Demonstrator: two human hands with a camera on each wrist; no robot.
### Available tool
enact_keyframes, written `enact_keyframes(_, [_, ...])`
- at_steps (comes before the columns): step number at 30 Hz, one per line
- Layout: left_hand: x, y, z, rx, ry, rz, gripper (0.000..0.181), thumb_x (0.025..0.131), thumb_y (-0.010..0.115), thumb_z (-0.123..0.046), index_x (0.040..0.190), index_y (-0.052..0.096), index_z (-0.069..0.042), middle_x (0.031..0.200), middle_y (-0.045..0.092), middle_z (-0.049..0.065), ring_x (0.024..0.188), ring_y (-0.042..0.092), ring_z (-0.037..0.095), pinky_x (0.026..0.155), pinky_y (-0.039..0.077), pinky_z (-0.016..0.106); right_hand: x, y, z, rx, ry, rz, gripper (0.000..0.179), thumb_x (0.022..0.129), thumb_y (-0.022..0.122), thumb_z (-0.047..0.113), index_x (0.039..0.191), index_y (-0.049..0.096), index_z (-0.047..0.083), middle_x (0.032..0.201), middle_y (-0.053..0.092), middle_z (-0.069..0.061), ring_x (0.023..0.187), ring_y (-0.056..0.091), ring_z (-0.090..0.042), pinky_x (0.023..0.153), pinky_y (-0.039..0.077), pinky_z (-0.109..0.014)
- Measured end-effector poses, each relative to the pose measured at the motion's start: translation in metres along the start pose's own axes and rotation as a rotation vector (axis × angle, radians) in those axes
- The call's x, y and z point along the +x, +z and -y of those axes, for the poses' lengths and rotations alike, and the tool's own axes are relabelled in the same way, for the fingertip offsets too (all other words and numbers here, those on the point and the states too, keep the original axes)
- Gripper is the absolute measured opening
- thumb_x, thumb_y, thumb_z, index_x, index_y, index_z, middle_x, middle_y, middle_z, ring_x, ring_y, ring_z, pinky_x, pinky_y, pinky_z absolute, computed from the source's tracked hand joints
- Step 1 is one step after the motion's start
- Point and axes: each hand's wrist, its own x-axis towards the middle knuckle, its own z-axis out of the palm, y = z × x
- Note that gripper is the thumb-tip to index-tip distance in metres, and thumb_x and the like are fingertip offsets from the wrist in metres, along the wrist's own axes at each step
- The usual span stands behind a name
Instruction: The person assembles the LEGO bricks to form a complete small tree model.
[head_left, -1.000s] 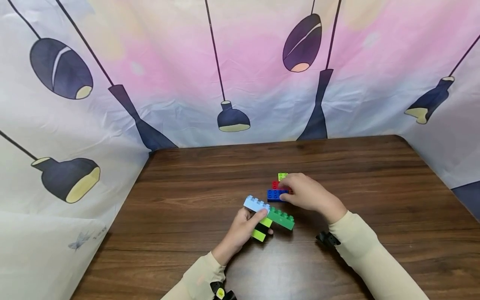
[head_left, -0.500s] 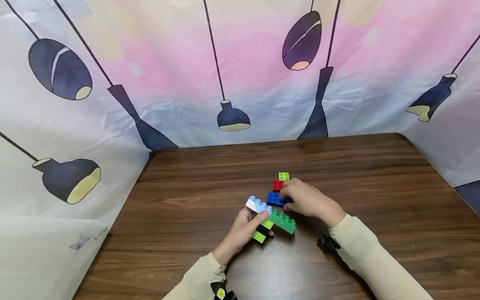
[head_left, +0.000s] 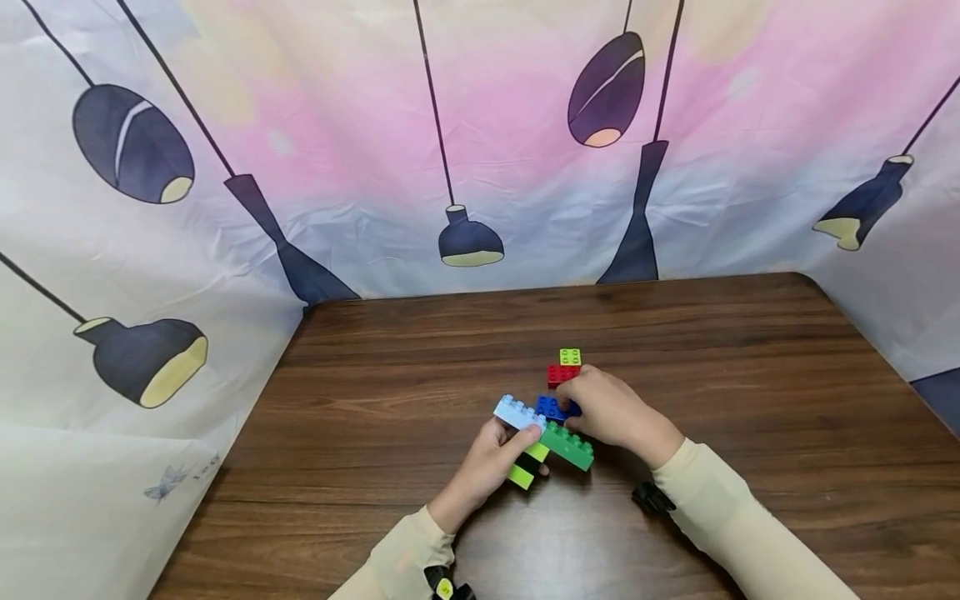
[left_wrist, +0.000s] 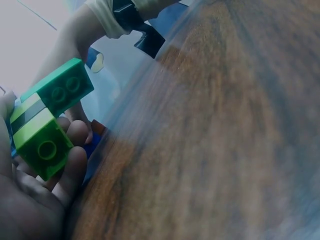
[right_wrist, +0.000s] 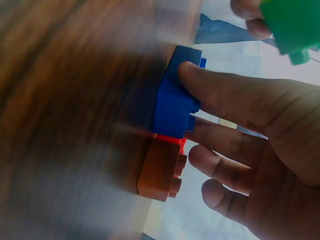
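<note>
Firstly, brick assembly (head_left: 557, 439), clasped by left hand (head_left: 486, 468), fingers curled round it, probably keeping its top exposed; secondly, blue brick (head_left: 551, 408), finger-and-thumb pinched by right hand (head_left: 611, 412), probably for control.

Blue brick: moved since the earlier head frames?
Yes. The blue brick shifted toward the near side, away from the table's far edge and the red brick.

ok so I'm counting three lime bricks (head_left: 570, 357), one light blue brick (head_left: 517, 412), one green brick (head_left: 567, 447), one black brick (left_wrist: 27, 115), one blue brick (head_left: 550, 407), one red brick (head_left: 558, 377) and one orange brick (right_wrist: 159, 170), so nine showing. Also one left hand (head_left: 486, 467), one right hand (head_left: 611, 410), two sleeves (head_left: 723, 517), one table (head_left: 375, 367), plus seven printed lamps (head_left: 471, 240) lol
</note>
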Motion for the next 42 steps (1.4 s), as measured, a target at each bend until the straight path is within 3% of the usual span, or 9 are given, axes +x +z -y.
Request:
enact_keyframes(10, [0.002,-0.001,0.003,0.039,0.028,-0.033,0.025,0.111,0.053,-0.017,0.123,0.051,0.004,0.094,0.067,0.002,0.062,0.067,0.016,0.06,0.059,0.028,-0.003,-0.001,0.001,0.017,-0.061,0.031,0.026,0.083,0.089,0.005,0.081,0.065,0.015,0.075,0.057,0.006,0.07,0.048,-0.012,0.062,0.046,-0.03])
enact_keyframes(14, [0.002,-0.001,0.002,0.036,0.034,-0.035,0.026,0.111,0.052,-0.018,0.126,0.047,0.003,0.092,0.066,0.001,0.061,0.066,0.016,0.059,0.059,0.028,-0.003,-0.007,-0.005,0.149,-0.08,0.07,0.021,0.088,0.083,0.005,0.087,0.064,0.014,0.075,0.055,0.004,0.067,0.046,-0.009,0.061,0.043,-0.027])
enact_keyframes(19, [0.002,-0.002,0.002,0.047,0.031,-0.027,0.027,0.11,0.056,-0.017,0.125,0.049,0.005,0.089,0.067,0.0,0.062,0.065,0.013,0.059,0.058,0.027,-0.005,-0.017,-0.012,0.318,-0.098,0.091,0.016,0.093,0.079,0.011,0.103,0.067,0.01,0.087,0.067,0.003,0.066,0.049,-0.006,0.067,0.049,-0.027])
enact_keyframes(23, [0.002,-0.002,0.002,0.05,0.032,-0.019,0.024,0.109,0.058,-0.018,0.119,0.054,0.004,0.086,0.068,0.002,0.06,0.066,0.014,0.058,0.057,0.026,-0.007,-0.024,-0.014,0.372,-0.126,0.082,0.018,0.099,0.076,0.017,0.113,0.067,0.009,0.105,0.074,-0.001,0.078,0.061,-0.007,0.075,0.054,-0.03])
enact_keyframes(28, [0.001,-0.001,0.002,0.069,0.024,-0.015,0.023,0.11,0.057,-0.019,0.111,0.061,0.004,0.079,0.07,0.011,0.059,0.067,0.014,0.056,0.055,0.024,-0.009,-0.027,-0.014,0.436,-0.151,0.085,0.022,0.103,0.071,0.019,0.122,0.067,0.01,0.113,0.074,-0.003,0.099,0.068,-0.013,0.083,0.057,-0.033])
enact_keyframes(36, [-0.001,-0.002,0.001,0.084,0.019,-0.018,0.026,0.11,0.056,-0.018,0.111,0.062,0.007,0.081,0.072,0.016,0.061,0.068,0.014,0.057,0.055,0.023,-0.008,-0.027,-0.011,0.571,-0.19,0.125,0.035,0.106,0.067,0.019,0.137,0.063,0.004,0.116,0.074,-0.006,0.101,0.07,-0.016,0.088,0.059,-0.034])
enact_keyframes(42, [-0.001,-0.002,0.0,0.123,0.005,0.008,0.036,0.111,0.055,-0.022,0.115,0.063,0.013,0.085,0.072,0.015,0.064,0.068,0.014,0.059,0.055,0.022,-0.011,-0.027,-0.006,0.597,-0.218,0.112,0.042,0.105,0.069,0.019,0.143,0.06,0.002,0.114,0.073,-0.005,0.1,0.069,-0.016,0.087,0.059,-0.033])
